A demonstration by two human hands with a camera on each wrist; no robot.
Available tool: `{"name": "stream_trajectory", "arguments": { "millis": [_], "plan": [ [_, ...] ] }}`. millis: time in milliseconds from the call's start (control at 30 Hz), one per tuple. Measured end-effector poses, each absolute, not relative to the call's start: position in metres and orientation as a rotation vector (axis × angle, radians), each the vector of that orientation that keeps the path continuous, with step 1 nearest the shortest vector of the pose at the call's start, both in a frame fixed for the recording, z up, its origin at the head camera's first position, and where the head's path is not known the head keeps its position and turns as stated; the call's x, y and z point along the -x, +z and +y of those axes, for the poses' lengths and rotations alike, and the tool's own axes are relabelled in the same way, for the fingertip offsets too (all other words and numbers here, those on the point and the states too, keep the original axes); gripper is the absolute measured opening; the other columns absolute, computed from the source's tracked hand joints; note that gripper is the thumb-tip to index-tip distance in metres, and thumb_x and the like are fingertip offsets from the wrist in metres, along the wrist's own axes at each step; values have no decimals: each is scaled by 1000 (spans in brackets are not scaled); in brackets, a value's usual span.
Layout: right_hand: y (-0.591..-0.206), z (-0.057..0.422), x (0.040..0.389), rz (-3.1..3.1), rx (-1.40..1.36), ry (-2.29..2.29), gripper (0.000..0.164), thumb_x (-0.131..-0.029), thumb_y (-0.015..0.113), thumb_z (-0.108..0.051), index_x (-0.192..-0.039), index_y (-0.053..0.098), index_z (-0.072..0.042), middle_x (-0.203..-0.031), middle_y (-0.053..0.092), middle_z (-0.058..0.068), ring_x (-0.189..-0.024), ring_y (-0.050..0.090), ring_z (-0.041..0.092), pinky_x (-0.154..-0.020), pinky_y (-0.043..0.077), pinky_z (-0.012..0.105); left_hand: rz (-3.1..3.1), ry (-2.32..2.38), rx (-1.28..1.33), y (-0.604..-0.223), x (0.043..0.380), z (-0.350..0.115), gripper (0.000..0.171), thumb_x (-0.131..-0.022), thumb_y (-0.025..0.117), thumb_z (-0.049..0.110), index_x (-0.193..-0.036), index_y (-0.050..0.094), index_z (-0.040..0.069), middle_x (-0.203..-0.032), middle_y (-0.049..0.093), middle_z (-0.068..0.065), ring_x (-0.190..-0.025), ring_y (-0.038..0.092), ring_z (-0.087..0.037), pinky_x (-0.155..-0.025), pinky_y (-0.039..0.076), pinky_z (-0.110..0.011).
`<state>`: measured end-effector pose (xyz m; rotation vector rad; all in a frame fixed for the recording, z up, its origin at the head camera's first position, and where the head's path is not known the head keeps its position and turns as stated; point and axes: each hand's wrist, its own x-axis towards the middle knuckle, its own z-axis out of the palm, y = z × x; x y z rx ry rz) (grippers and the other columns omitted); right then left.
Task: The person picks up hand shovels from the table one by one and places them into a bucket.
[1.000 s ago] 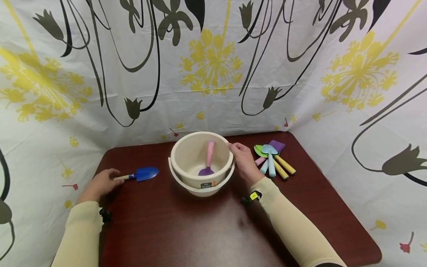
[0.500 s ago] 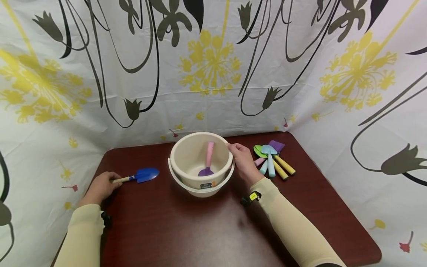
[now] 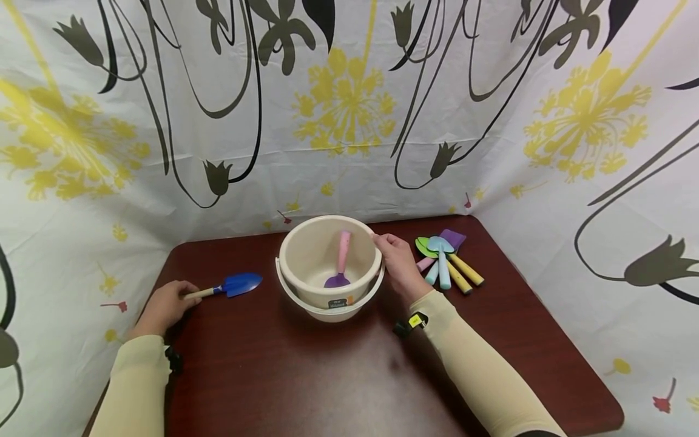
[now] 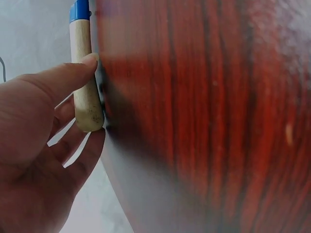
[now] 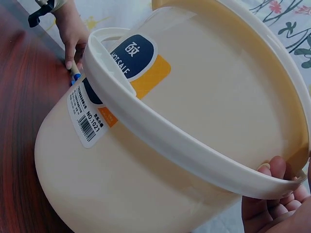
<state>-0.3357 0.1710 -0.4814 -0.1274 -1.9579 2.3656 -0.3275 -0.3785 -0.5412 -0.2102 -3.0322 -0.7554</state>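
At the left of the table my left hand [image 3: 166, 306] holds the wooden handle end of a small blue trowel [image 3: 242, 284]. In the left wrist view the thumb lies on one side of that handle [image 4: 86, 99] and fingers on the other. My right hand [image 3: 401, 264] grips the right rim of a cream bucket [image 3: 306, 267]; its fingertips [image 5: 278, 166] show at the rim in the right wrist view. Inside the bucket a toy shovel [image 3: 343, 252] with a pink handle and purple blade leans against the wall. The bucket's white carrying handle [image 3: 295, 298] hangs down at the front.
Several toy shovels [image 3: 445, 261] lie in a pile right of the bucket, behind my right hand. The dark red table [image 3: 306, 376] meets patterned white cloth [image 3: 246, 139] at the back and sides. Labels [image 5: 87, 116] are stuck on the bucket.
My left hand has drawn slightly back toward the handle's end, and the trowel has turned and shifted slightly. The right hand and bucket look the same.
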Motion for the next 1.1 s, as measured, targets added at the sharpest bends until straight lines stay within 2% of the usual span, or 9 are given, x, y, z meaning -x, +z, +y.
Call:
{"name": "stream_trajectory", "arguments": {
  "millis": [267,467,733,933,1100],
  "plan": [
    [-484,172,337,-1957,124,2372,29,-107,74,-31,-93,68,-6,-90,69,6,-78,69,16,-62,58,24,-2987,-802,220,-536,325,-377,23,-103,80,18,-116,78,-1,-114,72,-25,-99,65,-41,-87,53,-63],
    [-483,172,337,-1958,128,2366,28,-108,73,-31,-95,69,-6,-92,69,6,-78,69,15,-63,59,24,-2939,-866,220,-524,322,-372,26,-105,79,22,-117,77,-1,-114,71,-24,-98,62,-38,-85,53,-55],
    [-484,171,337,-1939,126,2377,29,-107,74,-31,-92,68,-7,-86,68,5,-69,66,15,-55,56,24,-2879,-889,230,-512,323,-365,27,-108,76,26,-120,78,2,-115,73,-21,-95,63,-33,-79,52,-46],
    [-484,172,337,-1947,119,2379,31,-107,74,-33,-93,67,-6,-84,67,5,-62,65,14,-50,54,25,-2823,-921,201,-504,319,-358,23,-109,74,21,-122,79,2,-107,73,-18,-84,57,-28,-69,48,-39],
    [-485,173,338,-1947,122,2376,31,-107,74,-33,-95,68,-6,-85,68,5,-63,65,14,-51,54,25,-2796,-934,187,-496,317,-354,25,-110,73,23,-125,78,4,-96,69,-13,-75,50,-25,-62,43,-36]
  ]
}}
